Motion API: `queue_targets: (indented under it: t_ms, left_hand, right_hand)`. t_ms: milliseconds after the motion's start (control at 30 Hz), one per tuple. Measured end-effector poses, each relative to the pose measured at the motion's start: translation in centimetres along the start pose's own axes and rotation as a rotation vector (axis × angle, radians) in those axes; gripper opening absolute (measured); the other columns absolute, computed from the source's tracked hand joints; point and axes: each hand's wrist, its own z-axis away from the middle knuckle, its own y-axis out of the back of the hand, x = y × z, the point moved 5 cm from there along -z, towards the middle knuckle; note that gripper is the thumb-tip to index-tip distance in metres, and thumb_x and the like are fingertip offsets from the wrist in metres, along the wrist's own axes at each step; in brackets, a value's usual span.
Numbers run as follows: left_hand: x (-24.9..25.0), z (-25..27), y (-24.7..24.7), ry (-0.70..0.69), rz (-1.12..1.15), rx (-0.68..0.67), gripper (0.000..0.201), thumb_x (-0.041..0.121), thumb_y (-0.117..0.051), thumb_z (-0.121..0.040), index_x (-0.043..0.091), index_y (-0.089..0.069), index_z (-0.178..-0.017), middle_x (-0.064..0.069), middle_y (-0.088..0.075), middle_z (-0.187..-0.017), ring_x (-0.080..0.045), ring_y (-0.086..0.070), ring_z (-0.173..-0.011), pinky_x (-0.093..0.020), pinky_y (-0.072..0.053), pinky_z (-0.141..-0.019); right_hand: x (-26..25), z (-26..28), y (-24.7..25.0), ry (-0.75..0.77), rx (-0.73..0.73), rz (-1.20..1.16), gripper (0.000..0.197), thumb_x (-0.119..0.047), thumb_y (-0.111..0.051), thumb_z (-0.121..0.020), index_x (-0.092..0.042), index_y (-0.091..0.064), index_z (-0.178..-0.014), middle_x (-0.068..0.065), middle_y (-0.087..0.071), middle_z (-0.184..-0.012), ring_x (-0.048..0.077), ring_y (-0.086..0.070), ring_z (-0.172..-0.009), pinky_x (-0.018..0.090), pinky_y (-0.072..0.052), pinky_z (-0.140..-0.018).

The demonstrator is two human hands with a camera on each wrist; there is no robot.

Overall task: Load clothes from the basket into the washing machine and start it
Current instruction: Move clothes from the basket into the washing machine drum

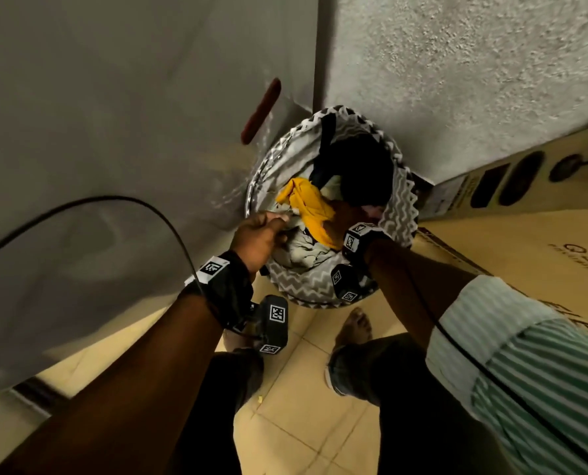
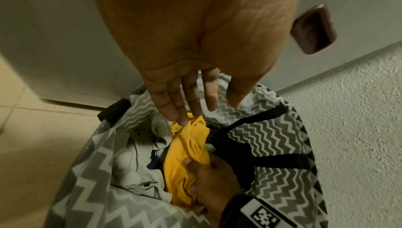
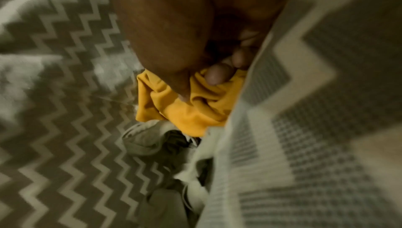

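From your head view, the basket stands on the floor beside the washing machine, both your hands inside it. Your left wrist view shows your left hand, fingers straight, tips touching the yellow garment, while your right hand clutches it. Your right wrist view shows that grip bunching the yellow cloth against the basket wall.

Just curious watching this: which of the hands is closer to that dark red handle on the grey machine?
Left. The left hand is at the basket's edge on the dark red handle's side; the right hand is across the basket, gripping the yellow garment.
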Motion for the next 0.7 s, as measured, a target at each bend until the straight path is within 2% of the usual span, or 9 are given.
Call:
queue_targets:
  t_ms: [133,300,367,433,533,600,633,667,700]
  left_hand:
    - [1.1,2.3,-0.3,0.038,-0.046,-0.029,0.016,0.017,-0.065,-0.093,0.020,-0.067,-0.078,-0.005,-0.065,-0.077,-0.022,-0.060,-0.075,-0.026,-0.048,-0.063]
    - [4.0,6.9,-0.6,0.053,-0.028,-0.039,0.018,0.014,-0.064,-0.093,0.019,-0.067,-0.076,0.002,-0.066,-0.065,-0.018,-0.058,-0.064,-0.025,-0.046,-0.063]
    - [5.8,9.1,-0.5,0.054,-0.028,-0.040,0.020,0.013,-0.064,-0.093,0.020,-0.068,-0.075,0.003,-0.066,-0.063,-0.019,-0.057,-0.063,-0.029,-0.044,-0.066]
    - [7.5,11.6,-0.3,0.058,-0.025,-0.043,0.021,0.012,-0.064,-0.092,0.019,-0.068,-0.072,0.004,-0.065,-0.059,-0.020,-0.056,-0.061,-0.030,-0.044,-0.067]
    - [10.7,15.4,0.1,0.017,-0.031,-0.070,0.017,0.008,-0.063,-0.091,0.016,-0.066,-0.076,0.006,-0.064,-0.053,-0.013,-0.056,-0.050,-0.021,-0.044,-0.056]
    - [12.8,18.0,0.3,-0.022,-0.055,-0.087,0.007,0.014,-0.070,-0.082,0.016,-0.063,-0.081,0.000,-0.066,-0.067,-0.018,-0.056,-0.058,-0.025,-0.045,-0.060]
    - [13.4,18.8,0.6,-0.031,-0.075,-0.081,0.015,0.015,-0.074,-0.079,0.016,-0.060,-0.085,-0.002,-0.063,-0.075,-0.021,-0.054,-0.067,-0.029,-0.044,-0.064]
    - [14.4,19.8,0.7,-0.061,-0.093,-0.081,0.024,0.011,-0.077,-0.079,0.015,-0.058,-0.092,-0.003,-0.059,-0.082,-0.021,-0.053,-0.076,-0.029,-0.043,-0.066]
    - [15.4,21.0,0.9,-0.096,-0.107,-0.093,0.034,0.006,-0.079,-0.079,0.014,-0.055,-0.101,-0.002,-0.057,-0.090,-0.020,-0.053,-0.085,-0.026,-0.044,-0.066]
  right_hand:
    - [-1.0,3.4,2.9,-0.016,0.053,-0.069,0.047,-0.025,-0.056,-0.098,-0.015,-0.048,-0.143,0.016,-0.053,-0.142,0.034,-0.051,-0.131,0.037,-0.040,-0.107]
    - [-3.0,10.6,8.1,0.067,0.146,-0.247,0.046,-0.020,-0.060,-0.094,-0.015,-0.054,-0.140,0.014,-0.056,-0.141,0.032,-0.052,-0.131,0.037,-0.040,-0.111]
    - [-3.9,13.9,10.1,0.110,0.183,-0.390,0.039,-0.018,-0.063,-0.088,-0.015,-0.064,-0.127,0.016,-0.062,-0.134,0.034,-0.057,-0.123,0.038,-0.044,-0.104]
    - [-5.3,17.4,12.2,0.106,0.184,-0.525,0.028,-0.020,-0.064,-0.082,-0.018,-0.069,-0.110,0.018,-0.068,-0.118,0.037,-0.065,-0.108,0.044,-0.053,-0.095]
    - [-7.9,22.1,15.5,0.065,0.196,-0.593,0.028,-0.018,-0.066,-0.088,-0.011,-0.065,-0.115,0.017,-0.069,-0.111,0.035,-0.067,-0.104,0.044,-0.056,-0.089]
    - [-10.2,25.7,18.2,0.129,0.234,-0.623,0.024,-0.023,-0.066,-0.084,-0.020,-0.069,-0.108,0.011,-0.072,-0.098,0.035,-0.068,-0.094,0.048,-0.057,-0.085]
    - [-11.1,27.2,19.4,0.157,0.245,-0.648,0.023,-0.025,-0.065,-0.082,-0.023,-0.070,-0.104,0.007,-0.073,-0.091,0.032,-0.070,-0.087,0.050,-0.058,-0.080]
    - [-12.2,29.1,20.7,0.191,0.259,-0.690,0.020,-0.021,-0.063,-0.083,-0.024,-0.070,-0.102,0.004,-0.073,-0.084,0.026,-0.070,-0.079,0.045,-0.059,-0.073]
    - [-13.3,31.5,22.2,0.229,0.252,-0.740,0.020,-0.011,-0.060,-0.088,-0.022,-0.070,-0.102,-0.001,-0.072,-0.079,0.018,-0.069,-0.072,0.035,-0.058,-0.066]
